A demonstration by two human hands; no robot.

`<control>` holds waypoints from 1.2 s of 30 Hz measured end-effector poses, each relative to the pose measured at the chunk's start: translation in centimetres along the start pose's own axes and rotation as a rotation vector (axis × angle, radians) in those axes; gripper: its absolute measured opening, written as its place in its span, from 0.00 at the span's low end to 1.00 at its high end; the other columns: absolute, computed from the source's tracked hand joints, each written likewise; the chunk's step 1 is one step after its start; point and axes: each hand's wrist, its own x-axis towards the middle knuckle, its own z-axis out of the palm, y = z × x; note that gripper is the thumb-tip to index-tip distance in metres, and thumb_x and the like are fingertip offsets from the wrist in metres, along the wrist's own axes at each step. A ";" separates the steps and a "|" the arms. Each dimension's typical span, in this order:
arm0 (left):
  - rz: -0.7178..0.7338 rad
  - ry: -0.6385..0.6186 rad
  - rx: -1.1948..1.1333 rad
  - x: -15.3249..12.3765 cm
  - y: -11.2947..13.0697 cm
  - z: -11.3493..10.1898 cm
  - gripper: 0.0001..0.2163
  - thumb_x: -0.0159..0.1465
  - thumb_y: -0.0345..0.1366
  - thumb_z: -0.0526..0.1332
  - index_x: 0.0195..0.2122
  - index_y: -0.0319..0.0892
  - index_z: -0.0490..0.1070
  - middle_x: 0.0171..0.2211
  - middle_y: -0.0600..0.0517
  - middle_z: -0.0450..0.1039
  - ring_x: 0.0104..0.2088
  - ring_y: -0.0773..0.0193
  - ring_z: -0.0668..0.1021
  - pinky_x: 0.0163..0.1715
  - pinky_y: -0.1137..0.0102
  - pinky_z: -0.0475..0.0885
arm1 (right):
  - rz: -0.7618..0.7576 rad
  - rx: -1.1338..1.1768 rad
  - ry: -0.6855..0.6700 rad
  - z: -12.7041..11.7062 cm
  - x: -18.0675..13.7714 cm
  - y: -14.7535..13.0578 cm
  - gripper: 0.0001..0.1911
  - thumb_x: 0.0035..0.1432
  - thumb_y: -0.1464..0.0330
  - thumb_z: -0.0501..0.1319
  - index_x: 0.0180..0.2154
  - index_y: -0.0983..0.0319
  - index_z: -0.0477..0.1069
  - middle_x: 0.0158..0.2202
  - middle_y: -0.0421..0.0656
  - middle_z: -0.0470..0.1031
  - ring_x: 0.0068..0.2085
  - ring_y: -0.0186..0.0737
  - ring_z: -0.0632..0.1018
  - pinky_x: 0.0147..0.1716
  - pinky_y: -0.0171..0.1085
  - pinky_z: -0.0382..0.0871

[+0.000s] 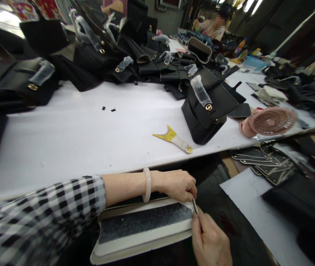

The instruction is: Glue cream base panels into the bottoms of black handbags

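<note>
Below the table's front edge, a bag body (146,225) lies on its side, its pale inner edges and dark grey panel facing up. My left hand (181,184), with a pale bangle (146,184) on the wrist, pinches the bag's far right corner. My right hand (213,238) grips the same right end from the near side, thumb and fingers closed on the edge. Between the two hands a short bit of the rim stands up. A yellow forked tool (174,139) with a white-wrapped handle rests on the table beyond my left hand.
A black handbag (209,103) with a gold clasp stands on the white table (71,136). A pink fan (270,122) sits right of it. Many black bags (96,55) crowd the back. Trimmed black pieces (268,160) lie at the right. Another person (211,27) is far behind.
</note>
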 end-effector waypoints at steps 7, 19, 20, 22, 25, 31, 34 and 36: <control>-0.048 -0.018 -0.040 0.1 0.0 0.0 0.13 0.63 0.32 0.57 0.44 0.41 0.80 0.43 0.50 0.79 0.42 0.62 0.79 0.44 0.73 0.71 | 0.589 0.584 -0.378 -1.0 0.8 1.8 0.32 0.63 0.43 0.49 0.17 0.59 0.60 0.17 0.38 0.60 0.22 0.35 0.64 0.24 0.35 0.57; -0.063 -0.005 -0.117 0.1 -0.7 0.4 0.13 0.62 0.33 0.58 0.43 0.42 0.81 0.43 0.49 0.81 0.43 0.61 0.80 0.44 0.73 0.72 | 0.892 1.102 -0.522 -1.7 2.1 0.8 0.26 0.55 0.47 0.65 0.43 0.61 0.78 0.43 0.44 0.77 0.46 0.45 0.73 0.46 0.39 0.68; -0.078 -0.009 -0.135 0.2 -0.8 0.4 0.13 0.62 0.33 0.58 0.43 0.42 0.81 0.43 0.50 0.81 0.43 0.61 0.80 0.44 0.73 0.72 | 0.880 1.107 -0.533 -1.7 2.1 0.9 0.26 0.55 0.47 0.65 0.43 0.61 0.79 0.43 0.45 0.78 0.47 0.45 0.73 0.47 0.39 0.67; -0.095 -0.008 -0.161 0.2 -0.9 0.4 0.12 0.62 0.33 0.59 0.42 0.43 0.81 0.43 0.51 0.81 0.42 0.61 0.81 0.44 0.73 0.72 | 0.859 1.104 -0.561 -1.7 2.0 1.0 0.25 0.57 0.48 0.64 0.44 0.62 0.78 0.44 0.45 0.78 0.48 0.46 0.73 0.49 0.40 0.66; -0.076 -0.002 -0.165 0.2 -0.9 0.4 0.12 0.61 0.32 0.58 0.41 0.43 0.81 0.42 0.52 0.81 0.42 0.62 0.81 0.44 0.73 0.72 | 0.853 1.062 -0.568 -1.8 2.1 0.9 0.26 0.57 0.48 0.63 0.45 0.62 0.78 0.44 0.45 0.78 0.50 0.47 0.72 0.50 0.41 0.66; -0.090 -0.008 -0.147 -0.1 -0.7 0.4 0.13 0.62 0.33 0.58 0.42 0.43 0.81 0.43 0.52 0.81 0.44 0.61 0.80 0.45 0.73 0.72 | 0.808 0.942 -0.579 -2.0 2.4 0.8 0.27 0.57 0.47 0.63 0.46 0.61 0.78 0.48 0.46 0.77 0.54 0.50 0.71 0.56 0.44 0.64; -0.070 0.001 -0.134 -0.2 -0.6 0.5 0.13 0.62 0.33 0.58 0.42 0.43 0.81 0.43 0.50 0.81 0.44 0.60 0.80 0.46 0.71 0.72 | 0.734 0.867 -0.595 -2.0 2.5 1.1 0.27 0.59 0.47 0.61 0.48 0.62 0.77 0.51 0.46 0.76 0.56 0.50 0.71 0.59 0.45 0.61; -0.056 0.006 -0.113 -0.2 -0.6 0.5 0.13 0.61 0.33 0.58 0.42 0.43 0.81 0.43 0.49 0.81 0.43 0.59 0.80 0.45 0.69 0.72 | 0.701 0.810 -0.606 -2.0 2.5 1.3 0.27 0.60 0.48 0.59 0.48 0.62 0.77 0.52 0.46 0.76 0.57 0.50 0.71 0.61 0.45 0.58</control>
